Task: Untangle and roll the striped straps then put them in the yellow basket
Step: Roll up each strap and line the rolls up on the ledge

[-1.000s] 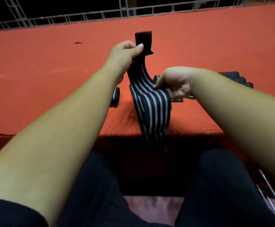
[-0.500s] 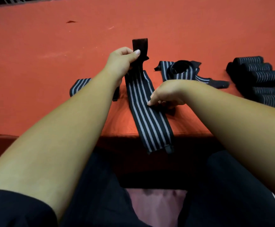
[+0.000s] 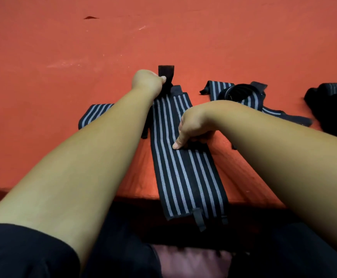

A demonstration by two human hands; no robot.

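A black strap with grey stripes (image 3: 185,173) lies flat and lengthwise on the red surface (image 3: 63,57), its near end hanging over the front edge. My left hand (image 3: 147,82) grips the strap's far end by its plain black tab. My right hand (image 3: 195,127) pinches the strap's right edge near the middle, thumb on top. A tangled striped strap (image 3: 242,95) lies behind my right forearm. Another striped strap (image 3: 95,114) shows left of my left forearm. No yellow basket is in view.
Several rolled dark straps (image 3: 336,105) are stacked at the right edge of the red surface. The surface's front edge (image 3: 43,190) runs just before my lap. A small dark mark (image 3: 90,17) lies far back.
The strap, held up a second ago, now lies stretched flat on the surface. My left hand has lowered with the tab and my right hand has slid nearer along the strap.
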